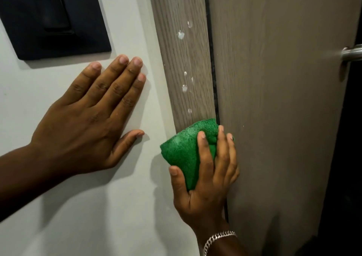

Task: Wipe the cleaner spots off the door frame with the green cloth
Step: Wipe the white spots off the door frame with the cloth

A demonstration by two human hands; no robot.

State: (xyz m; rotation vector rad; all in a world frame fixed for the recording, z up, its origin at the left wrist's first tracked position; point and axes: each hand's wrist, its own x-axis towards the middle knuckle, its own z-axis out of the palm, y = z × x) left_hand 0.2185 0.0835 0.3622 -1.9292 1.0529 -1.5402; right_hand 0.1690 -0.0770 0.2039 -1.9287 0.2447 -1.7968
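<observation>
Light switch (45,18): a black plate on the white wall (82,206), above the left fingers, just apart from their tips.
Left hand (88,116): laid flat on the wall, palm down, fingers (117,83) spread slightly apart and gripping nothing; the thumb points toward the frame.
Door frame (180,59): a grey wood-grain strip to the right of the left fingers, running up from the right hand.
Cleaner spots (181,35): several white blobs on the frame, scattered above the cloth; the lowest lies just above its top edge.
Green cloth (186,148): bunched and pressed against the frame's lower part, under the right fingers.
Right hand (207,177): fingers (204,150) and thumb clamped on the green cloth; a silver chain bracelet (217,238) circles the wrist.
Door (274,118): a grey-brown panel right of the right fingers.
Door handle (351,52): metal, at the far right edge, well apart from both hands.
</observation>
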